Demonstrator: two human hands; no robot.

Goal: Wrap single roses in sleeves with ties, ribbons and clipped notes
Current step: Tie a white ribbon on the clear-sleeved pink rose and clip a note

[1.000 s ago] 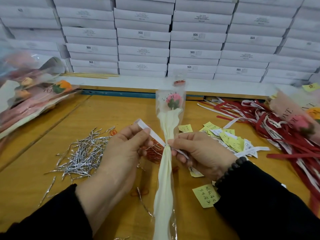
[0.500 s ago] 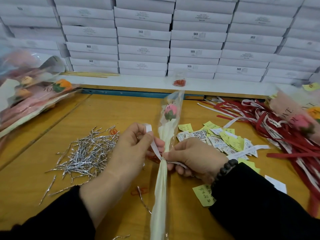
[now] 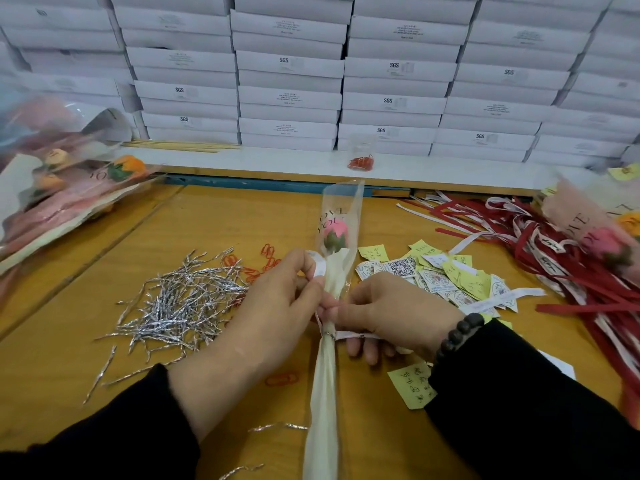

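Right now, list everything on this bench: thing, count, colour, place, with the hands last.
rose in sleeve: one, pink in a clear and cream wrap, centre, held up
white ribbon: one, round the sleeve's neck, ends in both hands
twist ties: a heap, silver, left of centre
paper clips: several loose, orange, behind the ties
bag of clips: one, clear with red clips, back ledge
notes: a pile, yellow and white, right of centre
ribbons: a pile, red and white, far right
wrapped roses: a stack, far left
boxes: many, white, stacked behind
table: wooden, yellow-brown
left hand: pinches ribbon
right hand: pinches ribbon
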